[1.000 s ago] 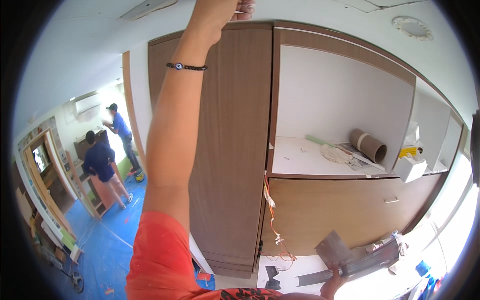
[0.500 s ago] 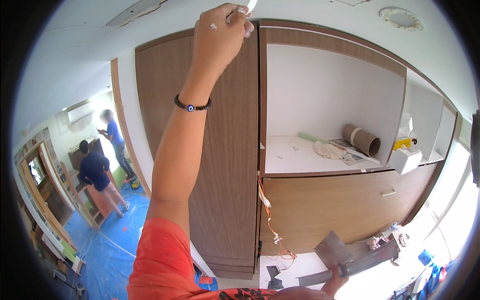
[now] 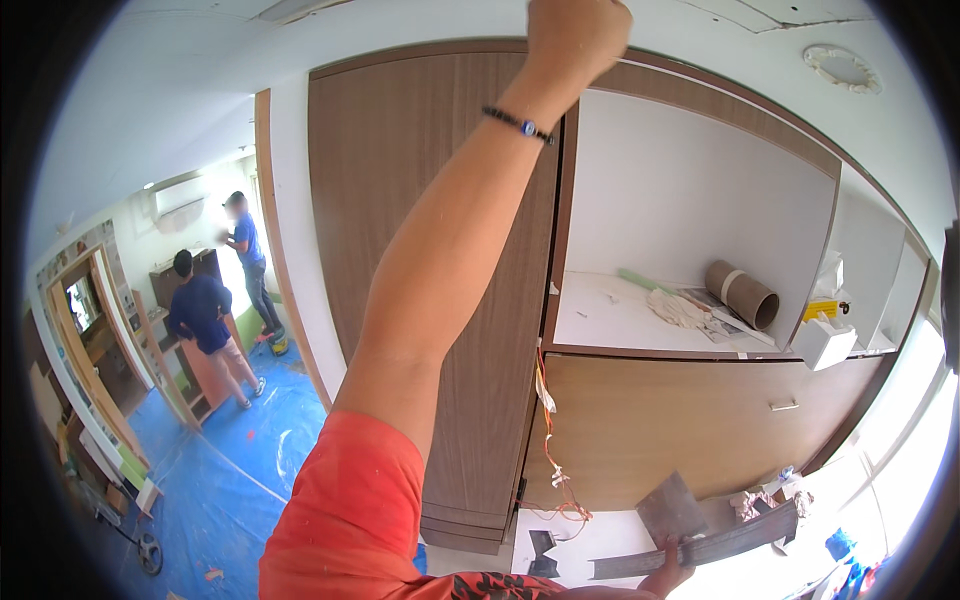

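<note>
My left hand (image 3: pixel 578 40) is raised to the ceiling at the top edge, its fingers curled, seen from the back; what it holds is hidden. A beaded bracelet (image 3: pixel 518 124) circles that wrist. Low at the right, my right hand (image 3: pixel 667 570) grips a square dark scraper plate (image 3: pixel 668 497), its thumb and fingers partly hidden. A long dark, smeared blade (image 3: pixel 750 530) lies across or beside it; I cannot tell whether the hand holds that too.
A tall brown cabinet (image 3: pixel 430 200) adjoins an open shelf with a cardboard tube (image 3: pixel 741 294). Loose orange wires (image 3: pixel 550 450) hang below. Two co-workers (image 3: pixel 205 310) (image 3: pixel 250 260) are at the left on blue floor sheeting (image 3: pixel 250 450). A ceiling cutout ring (image 3: pixel 840 68) is at upper right.
My left hand has swung right along the ceiling since half a second ago, and is higher in view; the white piece seen in its fingers then is now hidden. My right hand has barely moved.
</note>
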The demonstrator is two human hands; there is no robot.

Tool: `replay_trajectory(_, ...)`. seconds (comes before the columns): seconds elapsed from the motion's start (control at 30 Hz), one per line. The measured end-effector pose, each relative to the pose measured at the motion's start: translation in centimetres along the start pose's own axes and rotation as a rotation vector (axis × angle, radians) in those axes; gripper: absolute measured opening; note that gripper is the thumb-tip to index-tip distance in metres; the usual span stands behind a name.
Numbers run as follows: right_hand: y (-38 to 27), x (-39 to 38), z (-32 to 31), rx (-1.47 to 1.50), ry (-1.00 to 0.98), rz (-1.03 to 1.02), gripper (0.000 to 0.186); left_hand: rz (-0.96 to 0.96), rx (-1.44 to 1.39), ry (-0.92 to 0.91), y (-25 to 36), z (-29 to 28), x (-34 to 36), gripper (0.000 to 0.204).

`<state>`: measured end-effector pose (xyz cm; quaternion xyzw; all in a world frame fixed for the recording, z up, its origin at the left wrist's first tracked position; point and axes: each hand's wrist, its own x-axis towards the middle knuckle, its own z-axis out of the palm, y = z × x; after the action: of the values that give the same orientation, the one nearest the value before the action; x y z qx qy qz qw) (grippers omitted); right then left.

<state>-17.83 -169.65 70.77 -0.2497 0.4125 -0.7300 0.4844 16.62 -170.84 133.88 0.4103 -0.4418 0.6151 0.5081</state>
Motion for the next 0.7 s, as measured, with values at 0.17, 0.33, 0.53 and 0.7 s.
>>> replay_trajectory(0.17, 1.6, 1.2, -4.1, -0.581, -0.214, -0.400, 0.029, -0.179, -0.562, -0.545, 2.8, -5.2, -4.3, 0.029)
replay_trajectory(0.33, 1.9, 1.8, -4.7, -0.552, -0.234, -0.454, 0.027, 0.091, -0.469, -0.465, 3.6, -6.5, -6.4, 0.030)
replay_trajectory(0.53, -0.7, -0.2, -3.0, -0.078, -0.046, -0.074, 0.023, -0.177, -0.583, -0.627, 5.6, -6.7, -8.3, 0.021)
replay_trajectory(0.7, -0.3, 0.4, -5.5, -0.079, -0.022, -0.083, 0.017, 0.055, -0.658, -0.910, 11.3, -8.8, -17.0, 0.013)
